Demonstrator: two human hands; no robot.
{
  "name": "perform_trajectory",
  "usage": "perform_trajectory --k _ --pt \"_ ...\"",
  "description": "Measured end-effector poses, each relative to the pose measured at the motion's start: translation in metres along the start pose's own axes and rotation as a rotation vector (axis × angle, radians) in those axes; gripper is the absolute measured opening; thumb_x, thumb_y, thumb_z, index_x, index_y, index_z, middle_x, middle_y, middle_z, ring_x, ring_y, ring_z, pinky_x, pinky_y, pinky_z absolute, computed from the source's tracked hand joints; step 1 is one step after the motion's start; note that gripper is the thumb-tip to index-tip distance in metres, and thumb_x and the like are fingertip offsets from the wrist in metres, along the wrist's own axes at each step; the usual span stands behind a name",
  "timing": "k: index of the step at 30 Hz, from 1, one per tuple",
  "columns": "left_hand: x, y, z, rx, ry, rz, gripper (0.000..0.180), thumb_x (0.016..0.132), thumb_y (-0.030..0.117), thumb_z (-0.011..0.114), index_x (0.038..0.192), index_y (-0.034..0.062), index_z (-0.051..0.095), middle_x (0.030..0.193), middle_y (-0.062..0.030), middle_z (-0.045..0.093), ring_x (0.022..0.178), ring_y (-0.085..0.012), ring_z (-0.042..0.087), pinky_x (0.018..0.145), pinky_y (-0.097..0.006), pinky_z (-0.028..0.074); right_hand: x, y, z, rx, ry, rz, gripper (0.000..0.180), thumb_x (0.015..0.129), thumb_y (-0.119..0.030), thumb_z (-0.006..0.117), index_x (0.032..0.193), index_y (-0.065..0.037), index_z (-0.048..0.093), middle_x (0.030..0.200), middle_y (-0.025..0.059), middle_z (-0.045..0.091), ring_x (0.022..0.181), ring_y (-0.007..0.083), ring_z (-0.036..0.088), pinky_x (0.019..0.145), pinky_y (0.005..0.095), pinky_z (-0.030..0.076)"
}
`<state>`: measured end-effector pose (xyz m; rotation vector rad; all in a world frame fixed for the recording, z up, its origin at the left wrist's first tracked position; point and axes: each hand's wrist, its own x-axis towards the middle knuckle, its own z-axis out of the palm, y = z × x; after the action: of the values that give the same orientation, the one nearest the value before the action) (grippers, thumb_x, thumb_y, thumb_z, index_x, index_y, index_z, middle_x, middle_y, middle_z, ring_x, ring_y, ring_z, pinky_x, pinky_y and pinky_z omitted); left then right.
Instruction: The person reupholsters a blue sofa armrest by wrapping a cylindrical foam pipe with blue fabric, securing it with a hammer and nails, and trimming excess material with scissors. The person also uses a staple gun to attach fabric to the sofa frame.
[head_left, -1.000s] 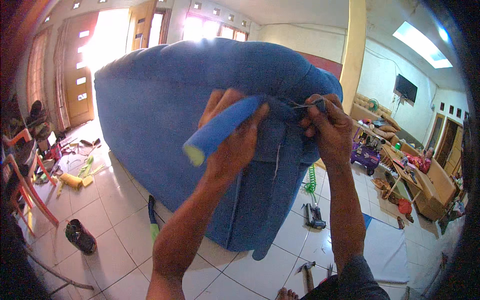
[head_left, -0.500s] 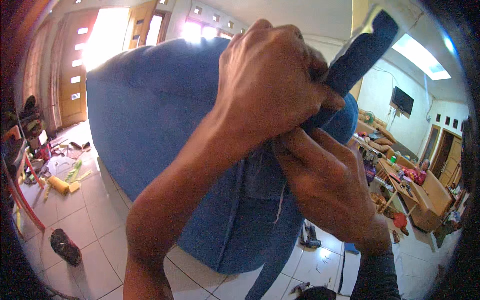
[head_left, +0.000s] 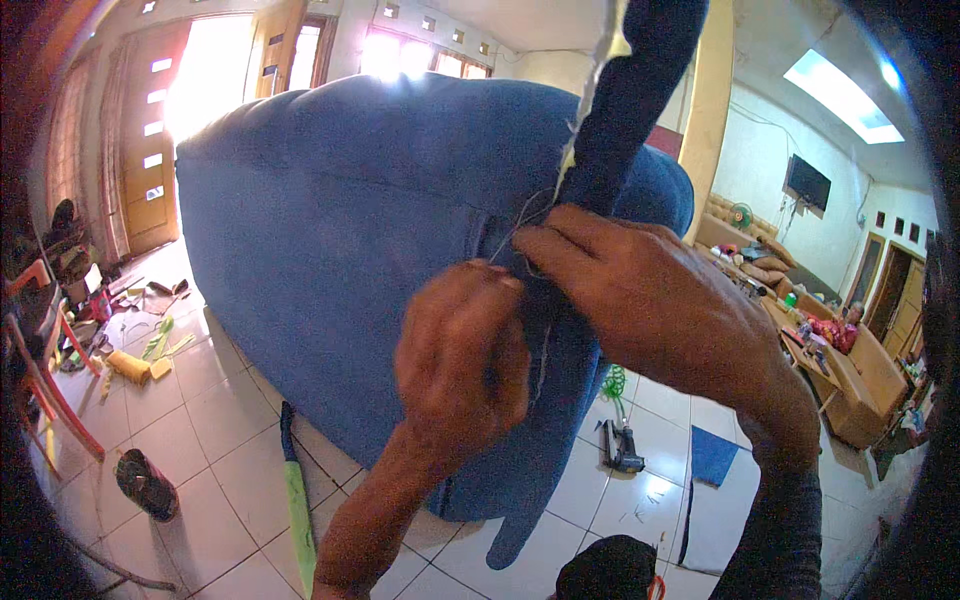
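Note:
A large blue upholstered sofa [head_left: 330, 240] fills the middle, its fabric side close to my hands. From my right hand [head_left: 660, 295] a dark blue fabric strip [head_left: 635, 110] rises, with a frayed pale edge. The right fingers are closed, pinching the strip's lower part against the sofa. Just below and to the left, my left hand [head_left: 462, 355] is closed with its fingertips on a thin pale thread [head_left: 518, 228]. That thread runs up toward the frayed edge. Motion slightly blurs the left fingers, and whether they hold a needle too cannot be made out.
A staple gun [head_left: 624, 450] with a green coiled hose [head_left: 614, 384] lies on the tiled floor at right, near a white sheet [head_left: 722, 510] and a blue fabric scrap [head_left: 713, 455]. A dark can-like object [head_left: 146, 485] and a red-framed chair [head_left: 55, 370] are at left. A person [head_left: 838, 330] sits far right.
My left hand has come down off the strip to below my right hand and is now on the thread. My right hand has moved up, and the strip stands more upright.

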<state>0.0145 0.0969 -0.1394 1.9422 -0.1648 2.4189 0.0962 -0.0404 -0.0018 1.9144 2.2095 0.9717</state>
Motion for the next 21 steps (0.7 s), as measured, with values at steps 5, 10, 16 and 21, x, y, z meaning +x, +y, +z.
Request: perform_trajectory --k 5,10,16,21 --pt "-0.004 -0.003 0.014 -0.016 -0.063 0.161 0.041 0.083 0.005 0.068 0.124 0.0073 0.065 0.12 -0.0169 0.069 0.121 -0.0351 0.064 0.094 -0.048 0.054 0.001 0.01 0.004 0.187 0.126 -0.041 0.045 0.084 0.005 0.063 0.125 -0.007 0.049 0.123 0.0185 0.054 0.102 0.0426 0.069 0.085 0.0473 0.059" --pt "0.009 -0.013 0.01 0.132 -0.185 0.201 0.037 0.081 0.009 0.069 0.118 0.009 0.07 0.12 -0.0115 0.069 0.117 -0.0313 0.065 0.095 -0.045 0.052 0.003 0.014 0.003 0.187 0.197 -0.114 0.056 0.082 0.008 0.065 0.13 -0.012 0.042 0.127 0.0185 0.05 0.104 0.0439 0.067 0.083 0.0481 0.06" --pt "0.027 -0.025 0.016 0.129 -0.127 0.247 0.029 0.077 0.011 0.069 0.106 0.0089 0.074 0.107 -0.0087 0.068 0.099 -0.0296 0.064 0.085 -0.045 0.05 -0.003 0.027 0.01 0.238 0.328 -0.175 0.051 0.081 0.007 0.068 0.126 -0.009 0.048 0.125 0.0165 0.052 0.112 0.0385 0.063 0.088 0.0426 0.059" --pt "0.034 -0.025 0.009 0.285 -0.146 0.117 0.027 0.074 0.008 0.074 0.101 0.0111 0.075 0.099 -0.0092 0.06 0.091 -0.0293 0.056 0.079 -0.043 0.046 -0.012 0.026 0.024 0.137 0.403 -0.081 0.036 0.08 0.002 0.074 0.113 -0.003 0.063 0.123 0.0147 0.056 0.114 0.0332 0.064 0.091 0.0384 0.058"
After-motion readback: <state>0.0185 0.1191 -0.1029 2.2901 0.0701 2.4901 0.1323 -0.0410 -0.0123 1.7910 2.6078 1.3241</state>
